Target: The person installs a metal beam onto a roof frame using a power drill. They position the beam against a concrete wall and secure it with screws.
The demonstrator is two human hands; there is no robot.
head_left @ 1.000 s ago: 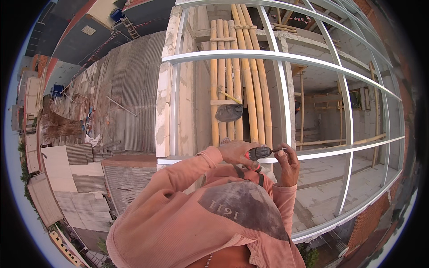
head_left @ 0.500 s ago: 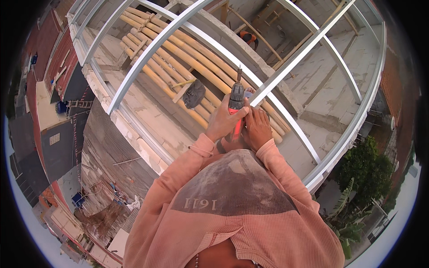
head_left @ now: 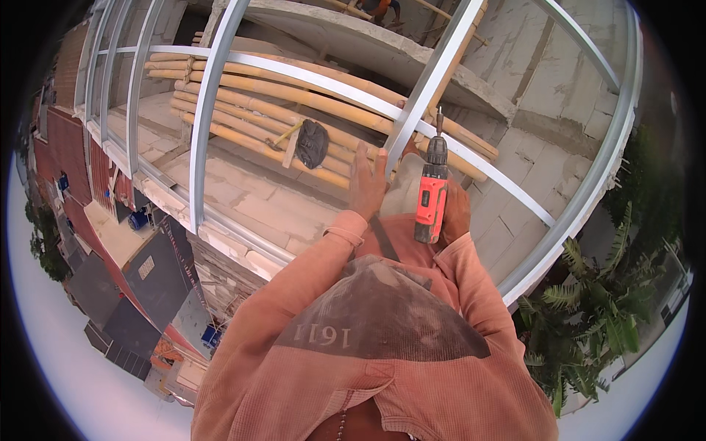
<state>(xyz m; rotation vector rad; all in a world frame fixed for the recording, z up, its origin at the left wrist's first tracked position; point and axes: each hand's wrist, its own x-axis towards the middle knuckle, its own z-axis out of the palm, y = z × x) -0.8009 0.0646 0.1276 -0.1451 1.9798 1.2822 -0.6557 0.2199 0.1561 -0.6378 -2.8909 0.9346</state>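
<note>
My right hand (head_left: 457, 209) is wrapped round a red and black cordless drill (head_left: 431, 195), whose bit points away from me. To its left, my left hand (head_left: 368, 180) has its fingers stretched out. They lie close to a silvery metal beam (head_left: 421, 110); whether they touch it I cannot tell. This beam crosses another thin metal bar (head_left: 323, 79) just beyond my hands.
Below the metal frame lie several bamboo poles (head_left: 294, 92), with a dark crumpled bag (head_left: 312, 144) and a piece of wood on them. Block walls and a concrete beam (head_left: 353, 29) stand beyond. A person in orange (head_left: 379, 9) is at the far edge. Rooftops (head_left: 165, 272) lie far below left.
The drill has gone from between both hands into my right hand, moving right. My left hand has let go of it and stretched its fingers. The view has shifted.
</note>
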